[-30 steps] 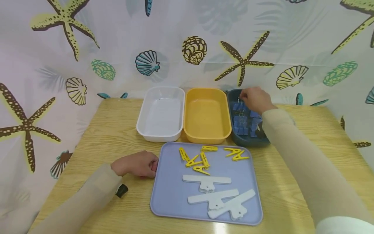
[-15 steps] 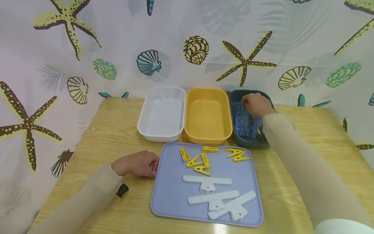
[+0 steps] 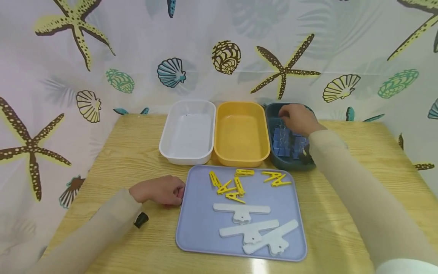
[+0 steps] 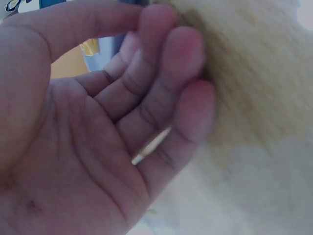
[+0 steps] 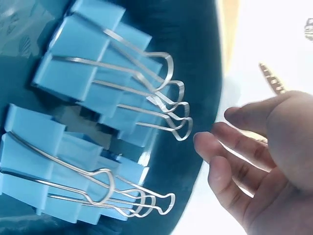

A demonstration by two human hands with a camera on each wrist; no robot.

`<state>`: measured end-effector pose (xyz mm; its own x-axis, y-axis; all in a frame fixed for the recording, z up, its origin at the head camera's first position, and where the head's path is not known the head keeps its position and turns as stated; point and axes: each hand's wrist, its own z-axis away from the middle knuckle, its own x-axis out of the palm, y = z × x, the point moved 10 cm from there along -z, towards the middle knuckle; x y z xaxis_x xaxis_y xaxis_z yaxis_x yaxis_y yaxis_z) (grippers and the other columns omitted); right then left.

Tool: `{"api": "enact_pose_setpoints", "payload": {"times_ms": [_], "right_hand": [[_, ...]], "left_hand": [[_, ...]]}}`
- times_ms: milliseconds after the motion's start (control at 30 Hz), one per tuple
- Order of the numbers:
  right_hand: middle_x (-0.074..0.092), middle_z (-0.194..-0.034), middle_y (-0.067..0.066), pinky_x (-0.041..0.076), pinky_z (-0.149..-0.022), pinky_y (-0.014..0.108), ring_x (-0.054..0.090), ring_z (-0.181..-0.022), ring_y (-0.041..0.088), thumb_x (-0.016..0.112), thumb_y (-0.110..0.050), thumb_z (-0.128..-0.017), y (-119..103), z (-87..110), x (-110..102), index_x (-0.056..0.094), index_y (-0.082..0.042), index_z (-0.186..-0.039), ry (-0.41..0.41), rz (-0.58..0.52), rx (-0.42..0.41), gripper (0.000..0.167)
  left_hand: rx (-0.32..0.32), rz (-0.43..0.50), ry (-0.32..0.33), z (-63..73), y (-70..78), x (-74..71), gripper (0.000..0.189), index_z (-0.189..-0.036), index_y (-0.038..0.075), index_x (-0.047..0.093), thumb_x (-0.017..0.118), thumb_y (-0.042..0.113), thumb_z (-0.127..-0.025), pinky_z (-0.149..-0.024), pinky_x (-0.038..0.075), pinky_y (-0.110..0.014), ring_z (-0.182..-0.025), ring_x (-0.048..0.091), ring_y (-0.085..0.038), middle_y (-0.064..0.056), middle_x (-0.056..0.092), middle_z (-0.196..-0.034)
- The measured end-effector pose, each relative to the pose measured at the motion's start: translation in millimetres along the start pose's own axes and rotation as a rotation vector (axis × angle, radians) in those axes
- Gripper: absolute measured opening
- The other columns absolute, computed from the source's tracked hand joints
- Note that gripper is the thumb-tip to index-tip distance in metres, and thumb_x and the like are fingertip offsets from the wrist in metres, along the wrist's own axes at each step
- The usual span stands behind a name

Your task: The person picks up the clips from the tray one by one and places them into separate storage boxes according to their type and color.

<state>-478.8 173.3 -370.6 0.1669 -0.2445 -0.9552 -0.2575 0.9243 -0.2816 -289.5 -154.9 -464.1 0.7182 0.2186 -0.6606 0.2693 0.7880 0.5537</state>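
Note:
Above the far end of a dark blue-green bin (image 3: 291, 164) is my right hand (image 3: 299, 118). Blue binder clips (image 5: 83, 54) stand in two rows inside that bin, their silver wire handles (image 5: 166, 68) pointing toward the hand in the right wrist view. Bent, spread fingers hold nothing there, and a small gap separates the fingertips (image 5: 203, 142) from the nearest handles. My left hand (image 3: 159, 190) rests on the table at the left edge of a lilac tray (image 3: 198, 228). Its fingers are loosely curled around nothing, as the palm (image 4: 88, 161) in the left wrist view shows.
Several yellow clothespins (image 3: 239, 186) lie on the tray's far half, and three white wide-jawed bag clips (image 3: 242, 210) on its near half. Behind the tray, a white bin (image 3: 188, 137) and a yellow bin (image 3: 243, 133) stand beside the dark one. A patterned curtain (image 3: 198, 38) hangs behind.
A second ago, my right fingers were at the wire handles of the farthest left-row binder clip. That clip now sits lower, in line with its row, and the fingers are off it.

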Motion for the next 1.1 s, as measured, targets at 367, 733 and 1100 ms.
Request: {"api": "enact_pose_setpoints", "payload": {"times_ms": [367, 733, 1100], "right_hand": [[0.062, -0.121, 0.019, 0.047, -0.094, 0.051, 0.058, -0.11, 0.034, 0.055, -0.017, -0.097, -24, 25.2, -17, 0.062, -0.003, -0.121, 0.045, -0.089, -0.098, 0.028], [0.063, -0.116, 0.013, 0.051, -0.084, 0.045, 0.059, -0.096, 0.028, 0.056, -0.019, -0.097, -34, 64.2, -23, 0.064, -0.008, -0.118, 0.091, -0.174, -0.087, 0.025], [0.067, -0.105, 0.011, 0.05, -0.075, 0.04, 0.059, -0.09, 0.025, 0.056, -0.019, -0.097, -31, 105.6, -31, 0.064, -0.007, -0.116, 0.141, -0.186, -0.061, 0.024]], "left_hand": [[0.074, -0.206, 0.291, 10.3, 27.2, -52.7, 0.013, -0.079, 0.013, 0.054, 0.056, 0.01, -0.091, -0.054, 0.038, -0.022, -0.055, 0.043, -0.008, 0.004, 0.049, -0.064], [0.149, -0.276, 0.368, 1.0, 67.9, -64.6, 0.012, -0.094, 0.012, 0.062, 0.069, 0.016, -0.086, -0.062, 0.044, -0.023, -0.066, 0.05, -0.008, 0.007, 0.058, -0.076], [0.232, -0.342, 0.308, -28.1, 100.4, -48.1, 0.021, -0.107, 0.014, 0.069, 0.068, 0.011, -0.085, -0.067, 0.046, -0.022, -0.073, 0.052, -0.01, 0.0, 0.066, -0.103]]}}
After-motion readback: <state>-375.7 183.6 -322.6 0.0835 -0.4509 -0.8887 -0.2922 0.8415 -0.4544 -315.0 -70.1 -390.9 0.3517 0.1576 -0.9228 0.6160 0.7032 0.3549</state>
